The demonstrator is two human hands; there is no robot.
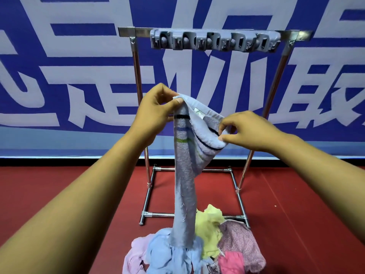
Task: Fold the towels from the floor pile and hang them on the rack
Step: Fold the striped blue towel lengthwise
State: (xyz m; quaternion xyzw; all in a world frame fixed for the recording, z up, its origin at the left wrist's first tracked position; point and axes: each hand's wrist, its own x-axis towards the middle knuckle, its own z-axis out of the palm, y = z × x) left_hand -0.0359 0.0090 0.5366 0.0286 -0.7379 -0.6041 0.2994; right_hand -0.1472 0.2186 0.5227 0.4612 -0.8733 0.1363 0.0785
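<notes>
Red floor (59, 194), blue banner (59, 76) behind. Left hand (156, 107) and right hand (245, 131) each pinch the towel (184, 175) along its top edge; it hangs limp onto the pile (197, 250). Soft, light, likely easiest held by corners. Rack (215, 39) beyond.

- Two bare forearms enter from the lower left and lower right corners of the frame; no sleeve, cuff or glove shows on either.
- The left hand (156, 107), just left of centre, wears no ring, and its wrist carries no watch or band.
- The right hand (246, 129), right of centre, is likewise bare, with nothing worn on the fingers or wrist.
- Fingernails are short and unpainted where they show.
- No other part of the person is visible.
</notes>
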